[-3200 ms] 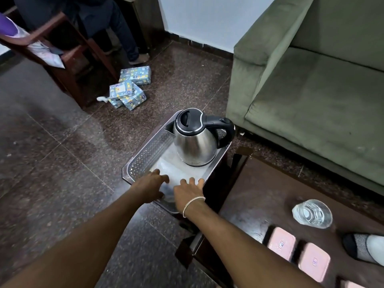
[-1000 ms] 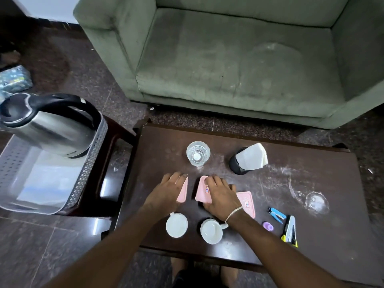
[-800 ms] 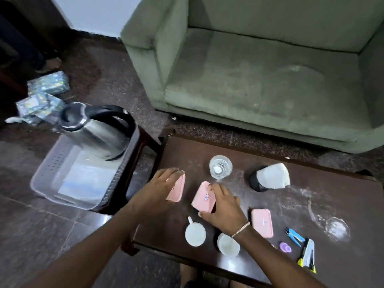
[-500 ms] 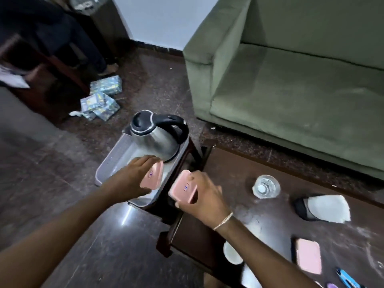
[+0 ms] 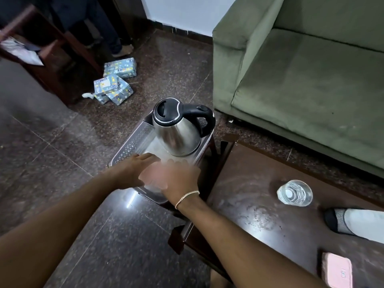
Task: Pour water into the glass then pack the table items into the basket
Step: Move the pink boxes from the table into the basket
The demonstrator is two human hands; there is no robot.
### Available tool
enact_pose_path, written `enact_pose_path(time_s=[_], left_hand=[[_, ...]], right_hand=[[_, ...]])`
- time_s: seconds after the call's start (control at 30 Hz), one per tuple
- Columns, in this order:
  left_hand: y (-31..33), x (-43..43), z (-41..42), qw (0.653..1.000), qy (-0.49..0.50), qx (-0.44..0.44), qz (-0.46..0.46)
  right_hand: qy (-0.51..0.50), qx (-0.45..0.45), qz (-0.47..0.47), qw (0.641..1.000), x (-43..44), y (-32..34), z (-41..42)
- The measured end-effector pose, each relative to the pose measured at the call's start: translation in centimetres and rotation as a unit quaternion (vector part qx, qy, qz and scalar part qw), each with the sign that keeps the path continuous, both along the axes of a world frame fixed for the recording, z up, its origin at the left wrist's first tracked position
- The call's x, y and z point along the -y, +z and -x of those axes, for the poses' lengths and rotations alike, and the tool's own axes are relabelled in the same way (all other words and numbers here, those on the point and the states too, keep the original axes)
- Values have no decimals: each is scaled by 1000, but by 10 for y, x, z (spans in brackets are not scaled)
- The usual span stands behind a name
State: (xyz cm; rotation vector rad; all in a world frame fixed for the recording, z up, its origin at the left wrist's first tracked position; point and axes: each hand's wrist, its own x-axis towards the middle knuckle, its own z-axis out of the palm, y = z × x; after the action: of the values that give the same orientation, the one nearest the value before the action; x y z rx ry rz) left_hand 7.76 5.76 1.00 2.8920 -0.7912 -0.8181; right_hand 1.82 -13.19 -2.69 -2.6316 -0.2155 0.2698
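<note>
Kettle (image 5: 178, 129) fills the basket's (image 5: 133, 142) far end; near end open

Dark speckled polished stone floor (image 5: 62, 152), glare spot near. Olive-green upholstered sofa (image 5: 301, 84) far right. Pale blue-white wall (image 5: 180, 13) far, dark skirting. Dark wooden chair frame (image 5: 52, 65) far left.

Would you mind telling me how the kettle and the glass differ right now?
The kettle is opaque steel with a black lid and handle; the glass is clear, open-topped and handleless. The kettle stands in the basket, the glass on the table. The kettle looks much larger. Both stand upright.
</note>
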Motion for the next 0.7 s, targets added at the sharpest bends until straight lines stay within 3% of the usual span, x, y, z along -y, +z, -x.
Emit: enact_pose_path(time_s=[0.2, 0.7], left_hand=[[-14, -3, -5, 1000, -5, -10, -17], [-24, 2, -1, 997, -19, -5, -78]], right_hand=[[-18, -39, 55, 998, -13, -9, -1], [-25, -42, 43, 998, -15, -7, -2]])
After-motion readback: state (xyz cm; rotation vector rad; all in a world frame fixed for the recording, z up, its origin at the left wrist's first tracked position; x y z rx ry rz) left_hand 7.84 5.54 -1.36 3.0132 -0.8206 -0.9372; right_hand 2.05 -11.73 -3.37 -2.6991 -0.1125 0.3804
